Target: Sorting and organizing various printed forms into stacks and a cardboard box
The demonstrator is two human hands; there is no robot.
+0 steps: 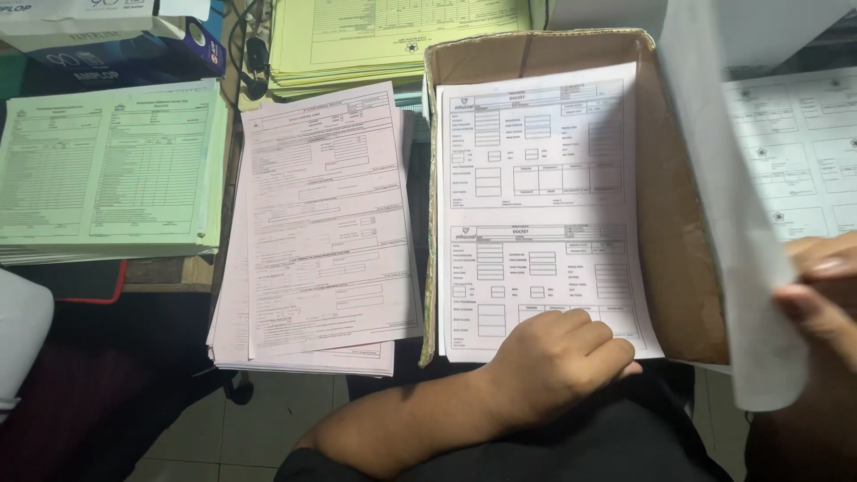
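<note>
A stack of white printed forms lies in a shallow brown cardboard box. My left hand rests at the stack's near edge, its fingers curled on top of the paper and its thumb along the bottom edge. At the right edge of the view, my right hand pinches a blank-backed white sheet. The sheet is lifted upright and hides the right side of the box.
A pile of pink forms lies left of the box and a pile of green forms lies further left. Yellow-green forms sit behind, with paper ream packs at the top left. More white forms lie at the right. Tiled floor shows below.
</note>
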